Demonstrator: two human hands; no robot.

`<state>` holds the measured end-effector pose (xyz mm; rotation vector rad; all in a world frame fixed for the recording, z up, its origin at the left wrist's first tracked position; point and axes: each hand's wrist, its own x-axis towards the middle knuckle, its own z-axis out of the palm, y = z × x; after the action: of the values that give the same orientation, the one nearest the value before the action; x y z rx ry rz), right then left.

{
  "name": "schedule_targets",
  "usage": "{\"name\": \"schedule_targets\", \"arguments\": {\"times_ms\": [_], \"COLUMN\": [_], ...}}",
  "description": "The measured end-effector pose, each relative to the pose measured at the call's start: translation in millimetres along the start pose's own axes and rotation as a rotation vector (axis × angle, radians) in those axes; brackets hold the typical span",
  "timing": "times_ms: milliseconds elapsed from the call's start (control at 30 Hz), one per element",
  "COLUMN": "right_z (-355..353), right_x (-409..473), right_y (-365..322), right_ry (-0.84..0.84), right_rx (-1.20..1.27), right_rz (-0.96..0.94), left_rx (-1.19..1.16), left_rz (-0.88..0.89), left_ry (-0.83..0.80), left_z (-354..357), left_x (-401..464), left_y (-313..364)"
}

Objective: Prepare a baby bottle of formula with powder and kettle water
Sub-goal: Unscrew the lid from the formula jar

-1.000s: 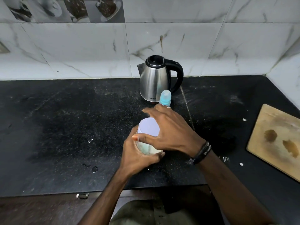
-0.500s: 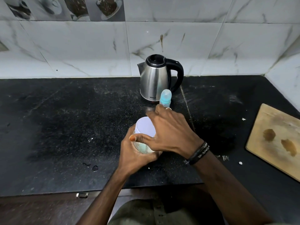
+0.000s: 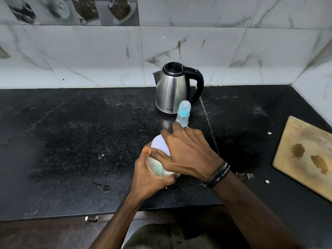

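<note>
Since a second ago the hands have barely shifted on the tub, which has edged slightly toward the bench's back edge; the left hand [image 3: 152, 178] wraps the tub [image 3: 158, 168] from below, gripping its side; the right hand [image 3: 188, 153] lies over the white lid [image 3: 159, 144], fingers spread and pinching its rim; the baby bottle [image 3: 183, 114] stands just behind them, capped, beside the kettle [image 3: 172, 88] near the back edge; a wooden board [image 3: 305, 155] lies at the bench's [image 3: 71, 141] right edge.
</note>
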<state>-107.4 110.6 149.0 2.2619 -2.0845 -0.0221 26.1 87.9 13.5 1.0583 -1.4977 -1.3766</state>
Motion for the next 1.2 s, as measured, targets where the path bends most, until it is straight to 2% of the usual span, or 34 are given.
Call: {"name": "schedule_targets", "arguments": {"times_ms": [100,233,433,567,800,900,1033,1200], "right_z": [2,-6,-3,2,8,10,20,54], "right_x": [2,3,-1,0,4,5,6,6], "right_y": [5,16,-2,-3,14,22,31,32], "right_ry": [-0.028,-0.214,-0.052,-0.007,-0.130,-0.091,-0.017,0.247], "right_rx": [0.120,0.268,0.037,0.083,0.355,0.571,0.869,0.948], "right_rz": [-0.102,-0.236,-0.033,-0.125,-0.302,-0.345,-0.230,-0.081], "left_rx": [0.006,0.014,0.041,0.049,0.016,-0.001,0.019,0.128], "left_rz": [0.004,0.016,0.030,0.020,0.057,0.073,0.079,0.086], "left_ry": [-0.028,-0.019,-0.025,-0.007,0.023,0.062,0.103,0.114], "left_z": [-1,-4,-5,-8,-10,-18,-32,-51], "left_x": [-2,-2,-4,-6,-2,1,6,8], "left_y": [-1,-7,-6,-9,-9,-8,-9,-18]}}
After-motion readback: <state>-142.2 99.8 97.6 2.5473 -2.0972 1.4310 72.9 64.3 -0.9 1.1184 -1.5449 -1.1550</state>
